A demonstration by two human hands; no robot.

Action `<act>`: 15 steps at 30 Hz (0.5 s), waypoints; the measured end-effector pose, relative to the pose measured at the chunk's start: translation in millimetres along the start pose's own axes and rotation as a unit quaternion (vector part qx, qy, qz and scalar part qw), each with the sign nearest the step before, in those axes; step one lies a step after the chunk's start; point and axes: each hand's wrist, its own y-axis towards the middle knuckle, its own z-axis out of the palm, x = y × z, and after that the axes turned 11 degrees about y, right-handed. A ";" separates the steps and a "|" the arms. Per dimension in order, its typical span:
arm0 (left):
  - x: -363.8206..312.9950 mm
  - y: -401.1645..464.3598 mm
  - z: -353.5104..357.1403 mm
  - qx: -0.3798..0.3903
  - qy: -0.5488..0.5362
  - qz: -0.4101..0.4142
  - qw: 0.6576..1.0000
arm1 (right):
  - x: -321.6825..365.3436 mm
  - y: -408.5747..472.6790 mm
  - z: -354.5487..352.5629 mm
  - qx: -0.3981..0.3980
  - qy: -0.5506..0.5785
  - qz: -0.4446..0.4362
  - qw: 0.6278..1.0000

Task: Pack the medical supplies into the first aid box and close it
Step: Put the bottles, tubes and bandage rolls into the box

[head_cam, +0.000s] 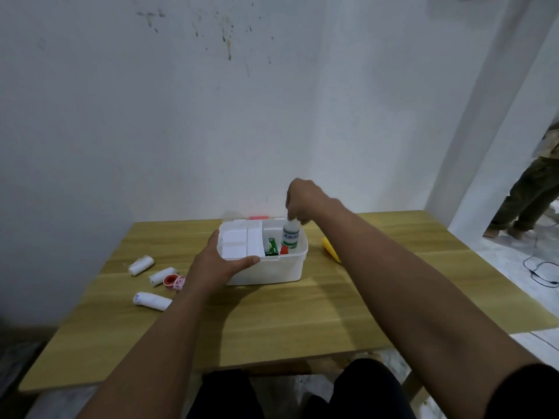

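- My right hand [299, 202] pinches the bottle [290, 235] top, lowering it into the first aid box [266, 272].
- Left hand [216, 263] fingers clasp its rim.
- Three bandage rolls [141, 265], tape [174, 281] and a yellow item [330, 248] wait on the counter [287, 322]; I'd say it's roughly half packed, unclosed.

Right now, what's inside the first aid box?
In the first aid box: a white tray on the left, a green packet, a red cap, and the white bottle held by the right hand. The floor beneath is hidden.
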 end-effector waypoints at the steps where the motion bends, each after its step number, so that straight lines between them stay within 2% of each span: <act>1: -0.5 -0.2 0.2 -0.002 -0.005 0.002 1.000 | -3.0 1.7 10.1 0.003 -0.011 -0.007 1.000; 6: -1.3 1.9 -0.2 -0.001 0.001 -0.002 1.000 | -13.3 3.5 35.7 -0.004 -0.020 -0.039 0.999; 11: 2.1 4.2 1.0 -0.004 0.010 -0.002 1.000 | -22.3 1.3 12.6 0.014 0.082 -0.026 0.996; 13: 2.9 4.2 1.4 -0.001 0.009 -0.004 1.000 | -31.7 1.1 3.3 -0.017 0.120 -0.022 0.992; 15: 3.8 4.3 1.4 0.001 0.009 -0.006 1.000 | -45.2 2.5 -2.4 -0.064 0.108 -0.014 0.992</act>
